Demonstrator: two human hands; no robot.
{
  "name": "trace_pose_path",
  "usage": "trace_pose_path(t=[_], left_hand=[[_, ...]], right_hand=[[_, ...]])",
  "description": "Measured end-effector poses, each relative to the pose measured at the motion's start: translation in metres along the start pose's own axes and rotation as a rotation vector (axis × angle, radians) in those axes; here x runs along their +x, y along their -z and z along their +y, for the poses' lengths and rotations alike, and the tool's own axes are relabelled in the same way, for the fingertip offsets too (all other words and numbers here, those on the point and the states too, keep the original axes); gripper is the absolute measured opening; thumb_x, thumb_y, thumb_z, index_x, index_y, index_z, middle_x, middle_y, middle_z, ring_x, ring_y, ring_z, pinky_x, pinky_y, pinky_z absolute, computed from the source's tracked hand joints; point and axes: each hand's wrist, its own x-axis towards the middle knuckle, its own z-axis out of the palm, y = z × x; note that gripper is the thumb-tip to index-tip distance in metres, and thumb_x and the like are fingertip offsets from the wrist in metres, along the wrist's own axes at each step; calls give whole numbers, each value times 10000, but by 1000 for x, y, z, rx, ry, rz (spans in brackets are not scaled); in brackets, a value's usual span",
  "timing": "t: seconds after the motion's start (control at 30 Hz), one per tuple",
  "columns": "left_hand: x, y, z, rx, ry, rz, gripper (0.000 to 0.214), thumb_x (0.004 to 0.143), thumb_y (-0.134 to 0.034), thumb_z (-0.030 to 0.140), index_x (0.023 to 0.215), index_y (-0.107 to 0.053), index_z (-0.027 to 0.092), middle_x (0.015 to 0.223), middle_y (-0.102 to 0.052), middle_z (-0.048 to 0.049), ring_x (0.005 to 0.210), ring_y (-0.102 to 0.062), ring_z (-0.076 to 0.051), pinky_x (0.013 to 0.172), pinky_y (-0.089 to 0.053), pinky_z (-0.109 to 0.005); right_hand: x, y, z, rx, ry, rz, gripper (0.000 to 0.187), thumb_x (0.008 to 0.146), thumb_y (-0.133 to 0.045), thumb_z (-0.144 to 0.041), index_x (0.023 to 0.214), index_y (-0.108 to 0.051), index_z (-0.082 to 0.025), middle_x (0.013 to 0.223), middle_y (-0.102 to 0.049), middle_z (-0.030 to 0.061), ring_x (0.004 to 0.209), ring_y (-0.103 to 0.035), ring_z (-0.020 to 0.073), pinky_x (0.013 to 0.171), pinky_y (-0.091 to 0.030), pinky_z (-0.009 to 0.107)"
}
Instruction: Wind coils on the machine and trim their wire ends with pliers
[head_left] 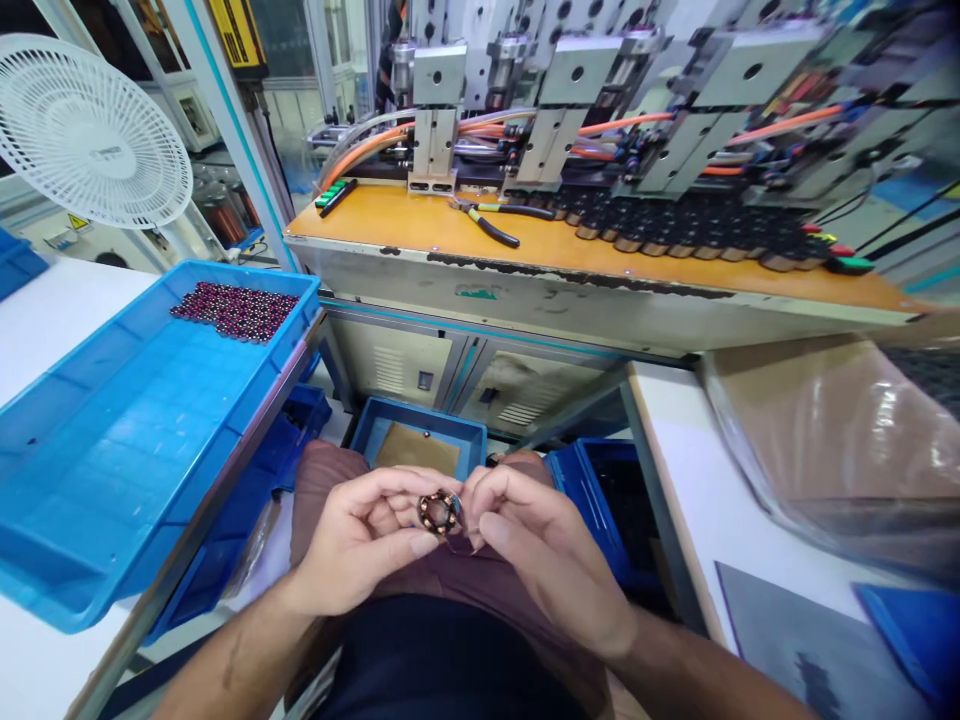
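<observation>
Above my lap, my left hand [375, 535] pinches a small ring-shaped motor stator [426, 513] with copper windings between thumb and fingers. Thin wire ends stick out from its right side. Close against that side is my right hand [525, 530], its thumb and fingertips pressed together around the thin wires [466, 540]. The fingertips partly cover the wires, so where they end cannot be made out.
A large blue tray [135, 450] at left holds many small dark parts [236, 310]. Ahead, pliers [491, 222] and rows of black-and-copper stators [675, 230] lie on an orange bench [397, 225] below machine fixtures. A fan [97, 140] stands at left; a plastic-wrapped carton [810, 430] at right.
</observation>
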Motion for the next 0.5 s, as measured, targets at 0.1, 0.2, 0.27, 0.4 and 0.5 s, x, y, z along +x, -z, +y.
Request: trace_pose_path(t=[0.1,0.2,0.27,0.4,0.5], left_hand=[[1,1,-3,42,7,-6,378,727,-795,114,1084,-728,216,1192,-618,-107,890,-665,-151,789,-563,-272],[1,1,-6,116,20,17,376,693,-820,116,1050,-745,209,1119,-598,-90,783,-618,-109,719,-539,-241],[1,0,-7,142,52,37,321,710,-801,99,1012,-755,196,1070,-612,-80,752,-603,-90,691,-521,-208],[0,-2,-7,-40,132,32,317,719,-784,86,1005,-737,212,1049,-649,-60,804,-649,-108,721,-541,-207],[1,-2,-7,-139,172,14,310,715,-779,72,990,-726,205,1040,-681,-64,798,-671,-116,730,-559,-222]], right_hand=[[2,2,-9,-165,-8,7,220,893,-625,-366,803,-556,-178,784,-546,9,712,-513,141,659,-409,275],[4,3,-12,-301,-38,-4,215,879,-629,-308,735,-542,-175,741,-568,8,692,-527,138,645,-412,268],[3,4,-10,-308,-46,-15,238,903,-596,-310,716,-545,-172,716,-564,4,669,-515,130,628,-405,263],[3,10,-9,-214,-67,-57,262,929,-565,-312,708,-552,-170,695,-542,-9,642,-485,114,614,-393,250],[3,14,-12,-205,-106,-58,264,917,-579,-325,705,-552,-171,682,-538,-10,640,-479,115,606,-386,249]])
